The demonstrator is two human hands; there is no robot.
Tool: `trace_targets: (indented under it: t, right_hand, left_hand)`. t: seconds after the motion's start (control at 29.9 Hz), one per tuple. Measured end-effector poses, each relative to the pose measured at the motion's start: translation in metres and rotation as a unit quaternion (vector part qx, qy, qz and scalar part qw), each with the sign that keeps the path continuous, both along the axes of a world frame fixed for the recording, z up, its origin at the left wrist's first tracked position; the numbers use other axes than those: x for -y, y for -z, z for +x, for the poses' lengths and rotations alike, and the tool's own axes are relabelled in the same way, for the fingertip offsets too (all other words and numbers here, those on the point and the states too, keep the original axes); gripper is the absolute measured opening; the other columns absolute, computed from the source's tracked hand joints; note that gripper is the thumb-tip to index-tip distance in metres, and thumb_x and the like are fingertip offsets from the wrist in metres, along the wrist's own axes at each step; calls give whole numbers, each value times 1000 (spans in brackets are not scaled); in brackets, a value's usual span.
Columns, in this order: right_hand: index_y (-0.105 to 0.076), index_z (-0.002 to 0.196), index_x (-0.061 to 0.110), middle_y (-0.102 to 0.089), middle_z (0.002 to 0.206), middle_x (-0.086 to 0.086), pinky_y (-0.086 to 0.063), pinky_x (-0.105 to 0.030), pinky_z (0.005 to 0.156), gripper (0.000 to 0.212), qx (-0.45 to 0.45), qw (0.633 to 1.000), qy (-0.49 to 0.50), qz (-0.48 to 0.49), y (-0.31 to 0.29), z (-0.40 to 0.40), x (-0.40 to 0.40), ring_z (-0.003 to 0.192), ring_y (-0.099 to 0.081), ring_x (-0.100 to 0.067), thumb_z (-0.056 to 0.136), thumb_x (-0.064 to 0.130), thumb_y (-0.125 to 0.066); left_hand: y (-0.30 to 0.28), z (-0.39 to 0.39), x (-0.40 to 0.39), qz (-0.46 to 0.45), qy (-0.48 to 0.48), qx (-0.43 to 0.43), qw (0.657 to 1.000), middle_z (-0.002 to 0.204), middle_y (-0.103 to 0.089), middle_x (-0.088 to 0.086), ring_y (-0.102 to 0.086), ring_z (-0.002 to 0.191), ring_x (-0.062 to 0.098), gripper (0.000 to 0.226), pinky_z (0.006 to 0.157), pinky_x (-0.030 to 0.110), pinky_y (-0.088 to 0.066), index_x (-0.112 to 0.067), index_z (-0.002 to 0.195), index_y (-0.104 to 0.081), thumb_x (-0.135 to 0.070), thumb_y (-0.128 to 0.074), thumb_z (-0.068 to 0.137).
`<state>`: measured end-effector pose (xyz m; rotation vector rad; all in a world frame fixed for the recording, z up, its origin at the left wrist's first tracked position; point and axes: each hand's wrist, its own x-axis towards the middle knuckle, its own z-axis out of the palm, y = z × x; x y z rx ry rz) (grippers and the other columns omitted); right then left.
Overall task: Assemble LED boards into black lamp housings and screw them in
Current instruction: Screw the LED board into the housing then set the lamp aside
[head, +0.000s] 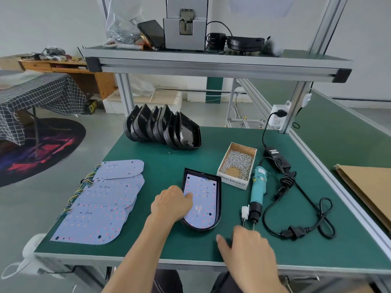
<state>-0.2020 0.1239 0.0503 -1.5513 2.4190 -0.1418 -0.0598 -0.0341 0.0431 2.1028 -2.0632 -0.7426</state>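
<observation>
Presently: left hand (pixel 172 205) fingertips pin LED board (pixel 201 203) seated in black housing (pixel 219 208), steadying it; right hand (pixel 246 248) apparently relaxed, grasping nothing, near electric screwdriver (pixel 257 191).

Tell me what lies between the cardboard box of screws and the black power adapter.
In the head view, the teal electric screwdriver lies between the cardboard screw box and the black power adapter.

screw box (pixel 232 181) | side label | "SPRING BALANCER"
</observation>
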Motion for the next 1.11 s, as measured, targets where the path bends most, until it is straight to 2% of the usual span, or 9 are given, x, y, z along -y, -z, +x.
trace_targets:
  t: [0.4,0.57,0.77,0.84,0.9,0.97,1.0,1.04,1.11]
  right_hand:
    - [-35,128,19,-49,127,-3,-38,-35,74,22,-25,999,-11,25,-8,19,-11,115,-68,-29,108,11,-34]
    - [-39,114,20,-48,126,-2,-42,-35,77,12,-19,1000,-20,13,-8,13,-11,110,-67,-30,105,13,-38]
    - [-74,105,46,-64,91,11,-43,-12,73,44,211,946,-134,-205,-41,-41,19,84,-60,0,96,5,-60]
    - [-77,88,42,-67,74,16,-42,-11,61,43,284,915,-188,-217,-61,-53,39,65,-57,2,95,1,-66]
    - [-77,87,17,-75,82,6,-57,-35,71,10,310,904,-210,-205,-81,-61,61,89,-75,-21,91,11,-70]
    - [-68,88,-5,-67,85,-16,-41,-36,74,19,332,893,-243,-183,-98,-67,77,99,-29,-13,87,14,-67]
    - [-66,85,-9,-59,83,-22,-32,-36,75,17,342,886,-259,-176,-105,-69,83,116,-51,-53,85,9,-66]
    - [-67,79,-7,-56,79,-17,-35,-37,72,14,347,882,-270,-171,-111,-69,87,73,-55,-29,83,6,-65]
    - [-66,66,7,-50,71,-2,-35,-40,63,13,346,881,-284,-154,-125,-66,91,67,-38,-23,75,13,-59]
  left_hand:
    - [4,15,-5,-16,-96,-301,949,73,-49,0,-41,61,19,28,56,29,-31,-15,76,-44,-27,-53,100]
    - [-22,35,-13,-75,-45,-377,922,61,-36,-8,-32,50,11,37,60,31,-26,-20,71,-37,-30,-59,99]
    - [-74,62,-35,-50,97,-462,880,77,-57,1,-51,72,16,31,70,36,-42,-14,83,-65,-44,-62,88]
    - [-93,59,-43,-43,145,-470,869,81,-63,9,-55,77,18,30,73,40,-47,-11,90,-68,-40,-62,90]
    - [-108,56,-49,-81,196,-432,877,87,-63,8,-56,81,18,34,78,45,-49,-3,93,-63,-36,-60,92]
    - [-115,53,-50,-178,234,-323,900,88,-56,-16,-50,90,11,23,86,44,-40,-17,84,-58,-38,-54,91]
    - [-118,51,-51,-218,233,-268,909,98,-54,-33,-45,105,2,14,95,38,-32,-31,88,-61,-41,-51,90]
    - [-121,51,-51,-252,231,-225,912,107,-45,-52,-34,118,-9,20,100,30,-20,-37,99,-64,-44,-48,89]
    - [-121,51,-49,-286,236,-181,911,110,-35,-63,-18,128,-21,36,105,22,-6,-29,111,-68,-45,-43,90]
